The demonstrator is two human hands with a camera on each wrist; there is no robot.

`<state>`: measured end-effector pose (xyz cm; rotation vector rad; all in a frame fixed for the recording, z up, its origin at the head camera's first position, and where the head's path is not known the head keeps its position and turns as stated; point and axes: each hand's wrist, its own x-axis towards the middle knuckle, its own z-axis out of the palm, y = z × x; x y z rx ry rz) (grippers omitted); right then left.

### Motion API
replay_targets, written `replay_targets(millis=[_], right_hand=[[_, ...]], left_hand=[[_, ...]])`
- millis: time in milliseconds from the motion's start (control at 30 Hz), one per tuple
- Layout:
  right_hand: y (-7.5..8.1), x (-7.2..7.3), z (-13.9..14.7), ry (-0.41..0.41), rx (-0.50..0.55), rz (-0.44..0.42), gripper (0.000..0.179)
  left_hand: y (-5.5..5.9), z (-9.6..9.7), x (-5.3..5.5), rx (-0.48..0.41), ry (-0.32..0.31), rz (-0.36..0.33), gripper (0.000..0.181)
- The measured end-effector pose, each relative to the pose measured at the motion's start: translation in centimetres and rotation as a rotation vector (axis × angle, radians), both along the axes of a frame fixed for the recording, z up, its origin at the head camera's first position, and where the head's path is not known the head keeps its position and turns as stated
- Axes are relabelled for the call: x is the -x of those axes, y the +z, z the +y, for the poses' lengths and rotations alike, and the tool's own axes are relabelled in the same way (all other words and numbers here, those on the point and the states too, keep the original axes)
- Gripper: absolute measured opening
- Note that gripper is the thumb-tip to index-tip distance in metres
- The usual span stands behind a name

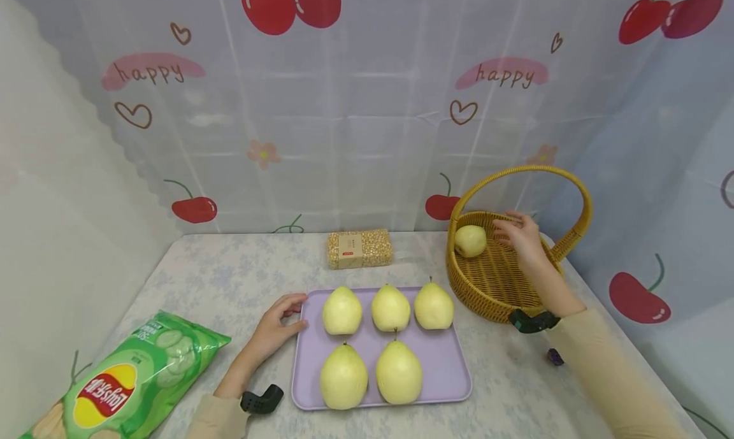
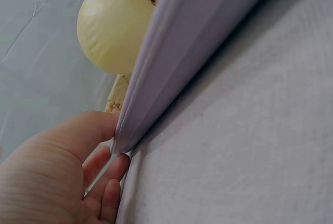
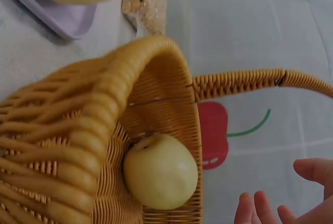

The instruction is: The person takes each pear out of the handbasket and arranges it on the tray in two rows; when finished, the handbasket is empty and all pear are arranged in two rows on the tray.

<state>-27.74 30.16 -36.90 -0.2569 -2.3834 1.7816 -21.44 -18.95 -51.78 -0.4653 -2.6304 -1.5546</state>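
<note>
A lilac tray (image 1: 441,375) carries several pale yellow pears (image 1: 343,375) in two rows. My left hand (image 1: 278,324) grips the tray's far left corner; in the left wrist view the thumb (image 2: 101,125) lies at the rim, with the other fingertips beside the corner. To the right stands a golden wicker basket (image 1: 482,299) with a tall arched handle. One pear (image 3: 161,172) lies inside it, against the wall. My right hand (image 1: 522,238) is over the basket's right side, apart from that pear, its fingers loosely spread and holding nothing.
Behind the tray lies a clear pack of yellow kernels (image 1: 375,248) with a paper label. A green bag of chips (image 1: 137,375) lies at the left front. Right of the tray is a small dark object (image 1: 555,357). A printed curtain (image 1: 367,107) hangs behind the table.
</note>
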Motion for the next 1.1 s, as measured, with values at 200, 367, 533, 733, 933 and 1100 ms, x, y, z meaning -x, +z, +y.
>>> replay_targets(millis=[200,367,533,733,933,1100], right_hand=[[-0.8,2.1,1.2,-0.069,0.085,-0.061,0.068],[-1.0,2.9,1.3,-0.072,0.073,-0.081,0.070],[-1.2,3.3,1.1,-0.056,0.055,-0.073,0.073],[-1.3,3.8,0.9,-0.046,0.023,-0.069,0.077],[-1.6,4.6,0.9,-0.040,-0.026,-0.027,0.073],[-2.1,5.1,1.1,-0.029,-0.064,-0.002,0.072]], left_hand=[[0.0,0.0,-0.1,0.002,0.012,-0.019,0.050],[-0.1,0.1,0.0,0.008,0.004,-0.005,0.050],[0.0,0.1,0.1,0.007,0.000,0.015,0.050],[0.6,0.5,-0.2,0.015,0.012,0.018,0.049],[2.9,1.0,-1.4,0.001,-0.005,-0.006,0.049],[3.6,1.1,-1.8,0.006,-0.008,-0.013,0.048]])
